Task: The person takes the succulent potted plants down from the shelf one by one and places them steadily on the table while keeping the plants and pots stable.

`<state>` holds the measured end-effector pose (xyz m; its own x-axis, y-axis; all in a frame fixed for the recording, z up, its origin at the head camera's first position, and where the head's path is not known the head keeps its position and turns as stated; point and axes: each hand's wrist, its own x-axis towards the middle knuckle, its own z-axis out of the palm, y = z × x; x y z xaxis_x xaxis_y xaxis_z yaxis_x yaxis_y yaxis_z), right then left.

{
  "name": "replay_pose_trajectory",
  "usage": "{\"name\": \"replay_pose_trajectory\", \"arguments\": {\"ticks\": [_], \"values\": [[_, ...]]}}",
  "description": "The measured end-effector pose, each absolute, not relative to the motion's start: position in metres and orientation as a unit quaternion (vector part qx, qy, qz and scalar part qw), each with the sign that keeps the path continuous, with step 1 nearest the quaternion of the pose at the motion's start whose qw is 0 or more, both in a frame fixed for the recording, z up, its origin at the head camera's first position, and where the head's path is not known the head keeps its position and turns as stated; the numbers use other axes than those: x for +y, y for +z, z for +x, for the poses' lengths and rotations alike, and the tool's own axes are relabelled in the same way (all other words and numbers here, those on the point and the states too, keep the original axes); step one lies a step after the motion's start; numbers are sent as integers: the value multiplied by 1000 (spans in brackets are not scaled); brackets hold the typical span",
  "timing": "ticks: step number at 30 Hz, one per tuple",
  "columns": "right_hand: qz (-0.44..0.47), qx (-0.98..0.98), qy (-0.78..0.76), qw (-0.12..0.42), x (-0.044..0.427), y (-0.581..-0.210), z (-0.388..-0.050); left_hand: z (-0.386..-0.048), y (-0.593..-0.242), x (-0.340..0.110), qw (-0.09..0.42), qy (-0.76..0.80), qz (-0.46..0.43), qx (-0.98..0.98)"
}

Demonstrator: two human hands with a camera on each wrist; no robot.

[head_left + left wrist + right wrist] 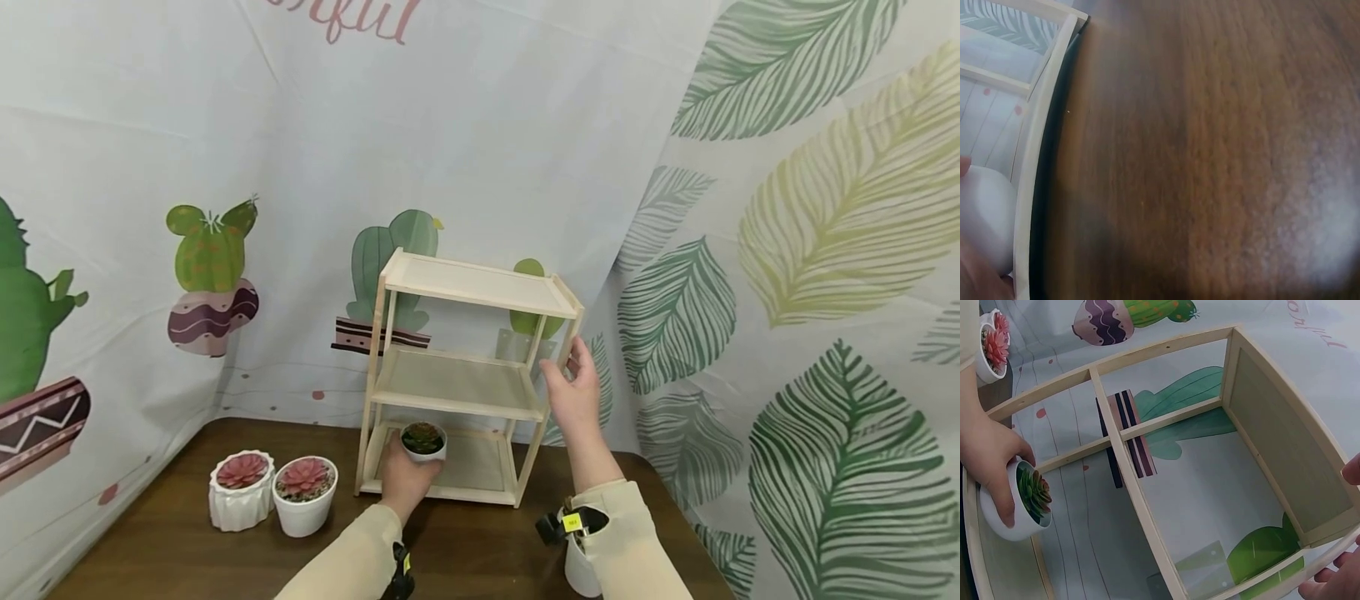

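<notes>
My left hand (411,477) grips a small white pot with a green, reddish-tipped succulent (422,439), thumb and fingers on its sides. It is at the bottom level of a pale wooden three-tier shelf (459,408); whether the pot touches the board I cannot tell. My right hand (576,400) holds the shelf's right front upright below the top board, thumb on one side and fingers on the other. In the right wrist view, the succulent (1035,492) tilts within the frame, and right fingers (1338,578) show at the edge. The left wrist view catches only the white pot's side (988,215).
Two white pots with pink succulents, one ribbed (238,504) and one smooth (306,512), stand left of the shelf on the brown table (480,550). Another white pot (581,571) is partly hidden under my right wrist. A printed cloth (480,142) hangs behind.
</notes>
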<state>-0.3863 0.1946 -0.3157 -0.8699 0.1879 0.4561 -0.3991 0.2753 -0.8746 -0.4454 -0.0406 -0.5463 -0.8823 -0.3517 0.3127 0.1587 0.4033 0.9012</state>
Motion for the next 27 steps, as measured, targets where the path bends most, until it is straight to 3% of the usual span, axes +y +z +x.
{"name": "replay_pose_trajectory", "arguments": {"ticks": [27], "values": [[76, -775, 582, 233, 197, -314, -383, -448, -533, -46, 268, -526, 12, -807]]}}
